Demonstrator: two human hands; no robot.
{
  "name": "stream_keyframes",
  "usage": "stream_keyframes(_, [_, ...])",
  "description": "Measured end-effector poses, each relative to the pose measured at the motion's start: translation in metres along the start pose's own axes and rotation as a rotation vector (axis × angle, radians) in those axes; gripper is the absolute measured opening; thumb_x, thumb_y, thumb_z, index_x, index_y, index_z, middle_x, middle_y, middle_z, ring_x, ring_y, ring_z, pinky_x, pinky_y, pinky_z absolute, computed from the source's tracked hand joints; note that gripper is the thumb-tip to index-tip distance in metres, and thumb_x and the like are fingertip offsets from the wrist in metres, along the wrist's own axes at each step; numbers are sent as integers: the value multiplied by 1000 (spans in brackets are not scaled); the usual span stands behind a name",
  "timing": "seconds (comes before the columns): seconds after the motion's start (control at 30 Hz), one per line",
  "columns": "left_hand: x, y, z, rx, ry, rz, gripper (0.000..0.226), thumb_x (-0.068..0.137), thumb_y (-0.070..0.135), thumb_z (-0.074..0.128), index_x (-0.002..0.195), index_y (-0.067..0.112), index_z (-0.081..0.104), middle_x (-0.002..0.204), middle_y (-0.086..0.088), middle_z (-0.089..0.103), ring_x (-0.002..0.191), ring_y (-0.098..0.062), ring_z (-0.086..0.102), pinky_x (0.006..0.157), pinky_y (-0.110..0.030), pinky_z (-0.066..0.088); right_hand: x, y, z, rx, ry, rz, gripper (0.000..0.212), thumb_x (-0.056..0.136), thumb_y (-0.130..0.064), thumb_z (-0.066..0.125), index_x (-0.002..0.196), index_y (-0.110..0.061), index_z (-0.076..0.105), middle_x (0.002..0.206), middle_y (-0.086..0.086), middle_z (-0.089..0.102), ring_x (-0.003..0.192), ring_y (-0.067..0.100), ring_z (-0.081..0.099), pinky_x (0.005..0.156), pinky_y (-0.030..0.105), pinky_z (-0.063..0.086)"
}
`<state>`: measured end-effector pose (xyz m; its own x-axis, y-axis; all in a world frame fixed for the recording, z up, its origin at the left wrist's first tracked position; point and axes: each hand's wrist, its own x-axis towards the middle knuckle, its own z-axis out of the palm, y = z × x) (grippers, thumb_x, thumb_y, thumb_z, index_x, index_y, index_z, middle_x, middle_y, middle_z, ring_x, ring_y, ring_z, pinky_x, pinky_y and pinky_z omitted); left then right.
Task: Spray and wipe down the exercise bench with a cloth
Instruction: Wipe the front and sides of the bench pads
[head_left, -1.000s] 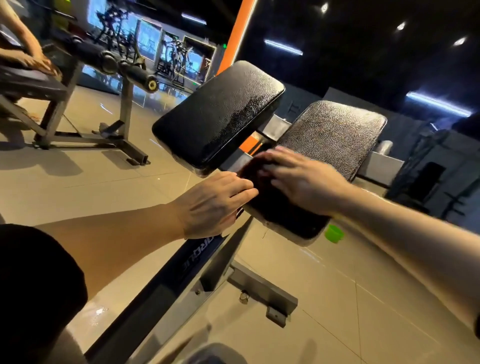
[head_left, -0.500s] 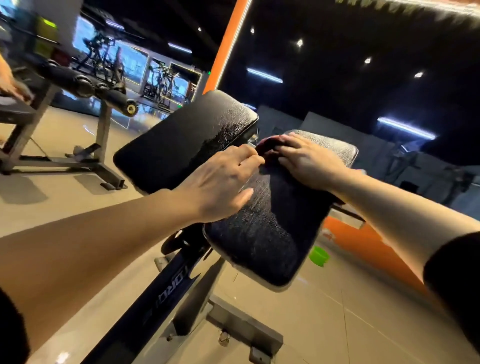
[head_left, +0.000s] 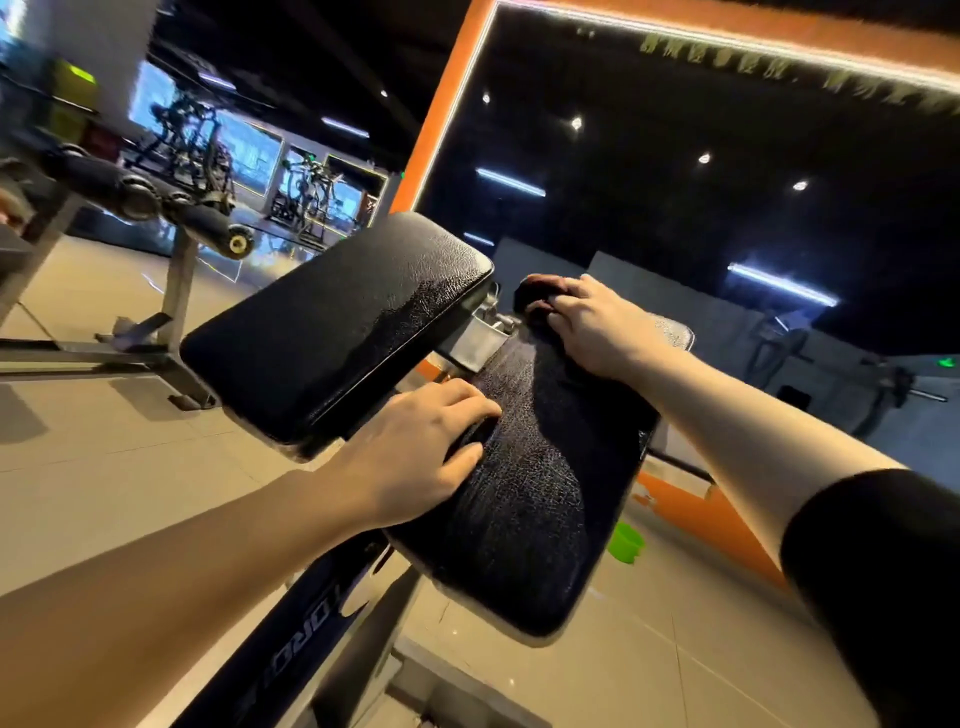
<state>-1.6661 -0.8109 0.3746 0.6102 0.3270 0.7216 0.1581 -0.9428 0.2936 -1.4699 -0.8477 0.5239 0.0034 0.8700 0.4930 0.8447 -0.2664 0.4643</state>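
Observation:
The exercise bench has two black padded cushions, a left pad (head_left: 332, 332) and a right pad (head_left: 530, 499), both glistening wet. My right hand (head_left: 592, 322) presses a dark cloth (head_left: 535, 291) onto the far end of the right pad, fingers spread over it. My left hand (head_left: 421, 457) rests on the near left edge of the same pad, fingers lying on its surface and thumb at the edge. No spray bottle is in sight.
A dark blue frame beam (head_left: 291, 644) runs under the pads to a metal foot on the tiled floor. A green container (head_left: 626, 541) sits on the floor to the right. Another bench with roller pads (head_left: 156, 202) stands at the left. An orange pillar (head_left: 447, 104) rises behind.
My right hand slid the cloth from the near part of the right pad up to its far end. My left hand stayed beside the pad's left edge. The view tilted up.

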Motion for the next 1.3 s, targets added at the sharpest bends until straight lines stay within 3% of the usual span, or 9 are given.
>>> stream_keyframes(0.1, [-1, -1, 0, 15, 8, 4, 39, 98, 30, 51, 136, 25, 49, 133, 10, 47, 121, -8, 45, 103, -26, 32, 5, -9, 5, -9, 41, 133, 34, 100, -30, 40, 116, -10, 64, 135, 9, 49, 127, 26, 37, 105, 38, 35])
stream_keyframes(0.23, [0, 2, -2, 49, -7, -15, 42, 95, 34, 47, 135, 23, 50, 132, 7, 49, 119, -13, 46, 102, -26, 32, -6, -56, 10, -46, 2, -109, 37, 101, -26, 39, 123, -11, 64, 141, 9, 48, 134, 27, 32, 109, 34, 22])
stream_keyframes(0.33, [0, 6, -5, 83, -14, -8, 44, 92, 37, 42, 133, 24, 51, 130, 8, 49, 117, -13, 48, 100, -24, 32, -11, -56, 5, -44, 27, -75, 38, 103, -28, 36, 129, -13, 59, 146, 7, 42, 139, 25, 27, 107, 31, 23])
stream_keyframes(0.57, [-1, 7, -1, 57, -18, -4, 46, 92, 39, 36, 134, 27, 50, 132, 12, 49, 114, -10, 51, 99, -27, 39, -33, 19, -4, -5, 80, 229, 32, 101, -26, 39, 120, -11, 61, 144, 4, 43, 134, 25, 31, 106, 38, 33])
stream_keyframes(0.73, [-2, 8, 1, 70, 26, 17, 58, 86, 46, 25, 130, 22, 55, 127, 6, 54, 111, -14, 54, 98, -30, 40, -42, 19, -2, 66, 139, 438, 38, 103, -25, 34, 130, -8, 55, 153, 9, 35, 146, 30, 17, 120, 41, 16])
stream_keyframes(0.9, [-5, 3, -6, 154, 33, 31, 57, 83, 49, 27, 121, 20, 60, 116, 4, 59, 102, -15, 57, 94, -33, 45, -57, -37, -8, 31, 97, 150, 34, 99, -24, 37, 121, -9, 58, 145, 10, 40, 139, 28, 25, 112, 42, 31])
stream_keyframes(1.03, [-22, -3, -15, 298, 43, 29, 38, 84, 39, 38, 104, 18, 63, 97, 2, 60, 84, -18, 59, 74, -32, 51, -92, -101, -7, -60, -38, -237, 41, 102, -22, 35, 138, -7, 47, 152, 15, 34, 145, 33, 12, 118, 39, 4])
stream_keyframes(1.1, [-36, -6, -18, 334, -3, 10, 28, 86, 34, 49, 107, 20, 61, 98, 5, 57, 84, -13, 56, 74, -28, 49, -104, -109, -5, -11, -32, -330, 43, 102, -25, 36, 140, -5, 46, 152, 15, 34, 146, 31, 13, 120, 37, 4])
stream_keyframes(1.3, [-66, -6, -12, 136, -99, -216, 48, 96, 43, 48, 140, 26, 39, 126, 7, 47, 114, -12, 47, 98, -31, 43, -64, -29, -14, -34, -31, 32, 45, 102, -38, 36, 140, -18, 48, 157, 4, 28, 147, 23, 14, 118, 39, 13])
